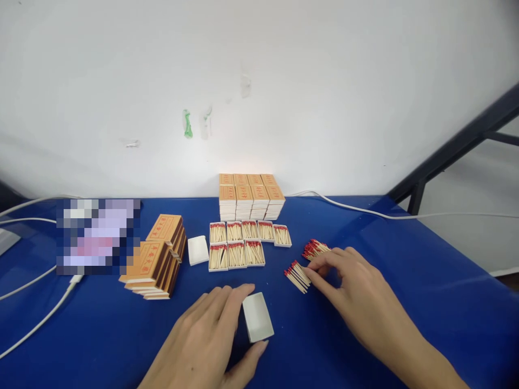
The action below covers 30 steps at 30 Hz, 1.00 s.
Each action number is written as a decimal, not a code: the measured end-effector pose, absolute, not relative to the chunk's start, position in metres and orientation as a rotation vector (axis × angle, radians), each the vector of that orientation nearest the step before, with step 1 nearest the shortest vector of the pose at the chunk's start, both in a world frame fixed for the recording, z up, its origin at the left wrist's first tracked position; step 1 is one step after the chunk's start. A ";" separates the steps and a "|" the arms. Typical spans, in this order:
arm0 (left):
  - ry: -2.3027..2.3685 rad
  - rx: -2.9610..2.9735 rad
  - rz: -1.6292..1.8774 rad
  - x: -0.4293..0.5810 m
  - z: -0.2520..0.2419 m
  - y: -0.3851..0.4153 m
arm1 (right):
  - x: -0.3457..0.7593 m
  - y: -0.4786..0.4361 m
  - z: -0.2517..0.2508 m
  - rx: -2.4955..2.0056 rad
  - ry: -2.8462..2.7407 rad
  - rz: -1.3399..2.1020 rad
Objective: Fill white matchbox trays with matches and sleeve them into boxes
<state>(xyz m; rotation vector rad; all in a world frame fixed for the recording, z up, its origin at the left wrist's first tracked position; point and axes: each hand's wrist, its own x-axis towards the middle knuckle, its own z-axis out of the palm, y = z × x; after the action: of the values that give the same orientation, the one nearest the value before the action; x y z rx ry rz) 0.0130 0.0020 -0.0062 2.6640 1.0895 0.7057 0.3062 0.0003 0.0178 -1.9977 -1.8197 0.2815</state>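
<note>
- Thumb and forefinger of the right hand [357, 289] pinch the right edge of a small fan of matches [297, 276]; the other fingers curl in, presumably to stay clear of the sticks.
- Thumb and forefinger of the left hand [203, 329] grasp the empty tray [258, 317] by its two ends, one at each short side, a hold that likely steadies it and leaves the open top unobstructed.
- From that tray, the fan lies at two o'clock, its red heads all toward eleven, which suggests deliberate alignment.
- Just beyond the fan, also near two o'clock, the loose match pile [316, 249] sits within easy reach of the right hand, which partly hides it.
- At twelve, eight filled trays [237, 255] stand in two rows, heads facing away, probably grouped for order.
- Behind them, a block of orange matchboxes [251, 194] is stacked near the wall [284, 108].
- Toward eleven rests a plain white tray [198, 250]; at ten, orange stacks [152, 259] keep to the left side, perhaps to free the middle.
</note>
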 end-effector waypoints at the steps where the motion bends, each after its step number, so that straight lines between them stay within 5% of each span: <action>1: 1.088 2.660 0.697 0.012 -0.007 0.002 | 0.305 0.001 0.019 -1.983 -1.819 0.291; 10: 1.093 2.648 0.640 0.009 -0.009 0.002 | 0.313 0.000 0.008 -1.905 -1.855 -0.070; 22: 1.080 2.652 0.668 0.010 -0.006 0.003 | 0.303 0.003 0.015 -1.947 -1.835 0.256; 30: 1.096 2.648 0.659 0.010 -0.010 0.001 | 0.316 0.002 0.016 -1.943 -1.797 0.160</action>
<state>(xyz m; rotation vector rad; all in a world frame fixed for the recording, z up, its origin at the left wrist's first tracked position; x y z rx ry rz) 0.0097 0.0006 -0.0099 2.6475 1.0961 0.6594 0.3165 0.0017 0.0161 -1.9430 -1.7969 0.1599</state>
